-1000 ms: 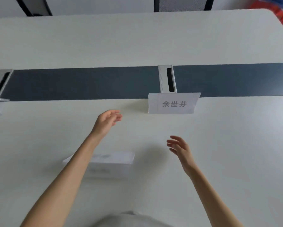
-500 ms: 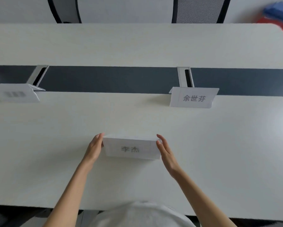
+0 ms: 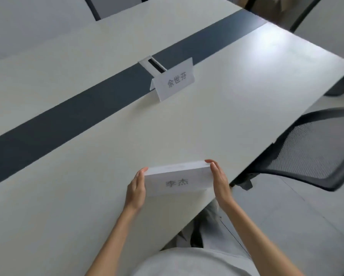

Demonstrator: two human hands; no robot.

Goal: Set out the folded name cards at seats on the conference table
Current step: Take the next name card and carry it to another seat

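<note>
A folded white name card (image 3: 178,180) with grey printed characters is held between both hands near the table's front edge, lifted slightly or resting there; I cannot tell which. My left hand (image 3: 136,189) grips its left end and my right hand (image 3: 220,181) grips its right end. A second folded name card (image 3: 174,79) stands upright farther off, beside the dark centre strip (image 3: 71,114) of the white conference table (image 3: 236,92).
An open cable hatch (image 3: 152,65) sits in the strip just behind the standing card. A black mesh chair (image 3: 310,150) stands to the right of the table's edge. More chair frames show at the far side and top right.
Both hands went from empty above the table to gripping the ends of the second card. The view has swung and tilted, and the card is now near the table's front edge.
</note>
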